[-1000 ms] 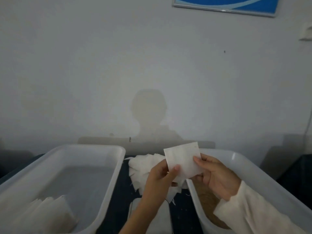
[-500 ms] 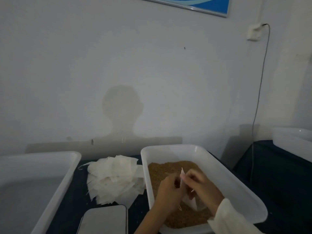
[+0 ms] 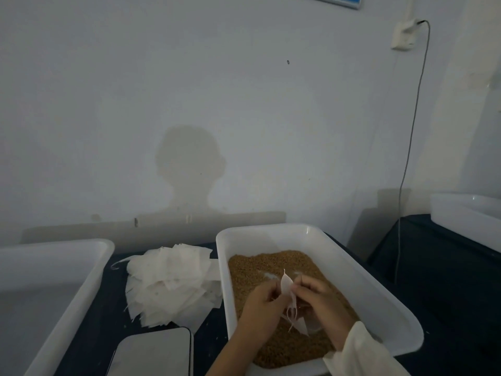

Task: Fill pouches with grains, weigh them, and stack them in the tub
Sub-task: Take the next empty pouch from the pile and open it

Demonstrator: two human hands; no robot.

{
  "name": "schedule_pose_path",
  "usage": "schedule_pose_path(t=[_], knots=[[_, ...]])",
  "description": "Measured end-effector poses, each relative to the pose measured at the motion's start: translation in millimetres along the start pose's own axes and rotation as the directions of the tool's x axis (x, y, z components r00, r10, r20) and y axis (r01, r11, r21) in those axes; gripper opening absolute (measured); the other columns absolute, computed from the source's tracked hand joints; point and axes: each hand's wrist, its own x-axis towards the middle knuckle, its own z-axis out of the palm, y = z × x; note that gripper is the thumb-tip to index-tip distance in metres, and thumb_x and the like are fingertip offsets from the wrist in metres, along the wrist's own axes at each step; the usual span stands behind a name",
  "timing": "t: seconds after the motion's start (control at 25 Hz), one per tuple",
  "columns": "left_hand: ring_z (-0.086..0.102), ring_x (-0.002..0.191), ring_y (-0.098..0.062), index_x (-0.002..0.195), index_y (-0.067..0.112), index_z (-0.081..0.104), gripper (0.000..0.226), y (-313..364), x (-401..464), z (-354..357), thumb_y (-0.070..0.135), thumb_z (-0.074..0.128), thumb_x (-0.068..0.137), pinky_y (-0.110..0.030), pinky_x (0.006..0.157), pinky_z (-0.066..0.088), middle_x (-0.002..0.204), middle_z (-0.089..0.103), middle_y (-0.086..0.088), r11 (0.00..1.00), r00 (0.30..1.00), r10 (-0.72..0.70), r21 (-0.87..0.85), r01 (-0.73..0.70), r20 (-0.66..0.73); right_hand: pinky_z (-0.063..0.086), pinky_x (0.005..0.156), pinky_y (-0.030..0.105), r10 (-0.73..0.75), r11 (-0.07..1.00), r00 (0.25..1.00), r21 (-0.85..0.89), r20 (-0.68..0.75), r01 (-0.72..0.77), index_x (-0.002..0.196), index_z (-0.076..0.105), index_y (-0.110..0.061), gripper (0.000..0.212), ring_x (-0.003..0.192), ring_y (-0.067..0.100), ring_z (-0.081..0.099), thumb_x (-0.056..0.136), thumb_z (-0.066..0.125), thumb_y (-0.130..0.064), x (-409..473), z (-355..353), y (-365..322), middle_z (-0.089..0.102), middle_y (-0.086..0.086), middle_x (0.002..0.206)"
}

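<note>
Pouch (image 3: 288, 289): pinched between my left hand (image 3: 262, 302) and right hand (image 3: 320, 299) — just over the grains (image 3: 260, 270).
Axis: mouth up, running away from me.
Nearer: both equally — fingers curled on opposite walls.

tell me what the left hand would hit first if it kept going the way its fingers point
Most likely the pouch it already pinches, with the right hand just behind it. The left hand points right and slightly away over the grains in the tub; depth is hard to judge here.
</note>
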Motion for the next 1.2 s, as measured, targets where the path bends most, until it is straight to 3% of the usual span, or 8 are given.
schedule_pose_path(t=[0.12,0.24,0.4,0.52,0.68,0.76,0.96,1.2], knots=[[0.044,0.053,-0.002,0.073,0.016,0.044,0.02,0.3,-4.2,-0.6,0.006,0.057,0.085,-0.021,0.056,0.041,0.062,0.05,0.004,0.978,0.986,0.073,0.203,-0.042,-0.148,0.049,0.053,0.023,-0.013,0.993,0.997,-0.119,-0.075,0.004,0.064,0.055,-0.01,0.029,0.052,0.012,0.058,0.093,0.053,-0.008,1.5,-3.8,3.2,0.06,0.0,0.055],[0.045,0.054,-0.009,0.077,0.023,0.043,0.027,4.3,-6.5,0.2,0.0,0.053,0.087,-0.025,0.054,0.04,0.062,0.05,-0.003,0.958,0.975,0.179,0.251,-0.142,-0.132,0.052,0.07,0.027,-0.024,0.913,0.997,-0.408,-0.067,-0.006,0.079,0.059,-0.013,0.02,0.072,0.014,0.063,0.096,0.05,-0.019,7.6,-18.4,9.0,0.066,0.001,0.075],[0.046,0.058,-0.008,0.075,0.018,0.056,0.022,2.8,-6.3,0.1,0.006,0.047,0.092,-0.02,0.056,0.039,0.064,0.051,0.007,0.947,0.986,0.111,0.313,-0.066,-0.128,0.048,0.083,0.023,0.089,0.491,0.995,-0.868,-0.035,-0.074,0.097,0.05,-0.026,0.021,0.087,0.006,0.056,0.088,0.059,-0.043,12.9,-55.7,20.9,0.058,-0.009,0.096],[0.049,0.061,-0.004,0.072,0.018,0.058,0.017,3.6,-8.0,1.6,0.014,0.055,0.088,-0.017,0.057,0.04,0.068,0.055,0.008,0.962,0.979,0.085,0.272,-0.032,-0.186,0.047,0.084,0.023,0.261,0.391,0.965,-0.917,0.023,-0.083,0.098,0.052,-0.028,0.035,0.09,0.008,0.056,0.077,0.068,-0.051,12.0,-65.1,21.0,0.057,-0.009,0.099],[0.048,0.065,-0.004,0.068,0.025,0.049,0.024,6.1,-10.8,1.1,0.017,0.06,0.087,-0.011,0.057,0.037,0.07,0.052,0.011,0.952,0.955,0.106,0.304,-0.018,-0.276,0.039,0.097,0.032,0.193,0.168,0.972,-0.981,0.134,0.102,0.099,0.057,-0.027,0.025,0.098,0.012,0.054,0.08,0.067,-0.04,13.1,-57.9,14.2,0.055,-0.009,0.099],[0.041,0.059,-0.006,0.064,0.021,0.041,0.03,5.4,-11.0,0.6,0.009,0.059,0.084,-0.014,0.055,0.036,0.065,0.045,0.009,0.956,0.949,0.098,0.294,-0.006,-0.299,0.037,0.102,0.035,0.191,0.166,0.969,-0.979,0.154,0.122,0.105,0.058,-0.026,0.022,0.102,0.014,0.056,0.085,0.061,-0.035,11.2,-56.4,9.8,0.06,-0.007,0.106],[0.043,0.063,-0.005,0.078,0.02,0.044,0.022,7.7,-5.1,-9.9,0.0,0.053,0.085,-0.013,0.054,0.037,0.074,0.048,0.007,0.948,0.926,0.146,0.318,-0.03,-0.347,0.042,0.069,0.014,0.108,0.296,0.986,-0.951,0.129,0.092,0.093,0.057,-0.03,0.007,0.087,0.007,0.059,0.091,0.055,-0.036,3.0,-83.2,-28.8,0.062,-0.009,0.095],[0.044,0.085,-0.008,0.091,0.009,0.062,0.015,3.9,11.3,-27.8,0.001,0.049,0.088,-0.009,0.064,0.032,0.099,0.048,0.003,0.832,0.899,0.311,0.545,-0.101,-0.308,0.038,0.06,0.018,0.178,-0.045,0.972,-0.985,0.156,0.166,0.091,0.051,-0.031,0.008,0.07,0.005,0.049,0.093,0.044,-0.032,7.0,-107.3,-54.1,0.051,-0.011,0.084]])
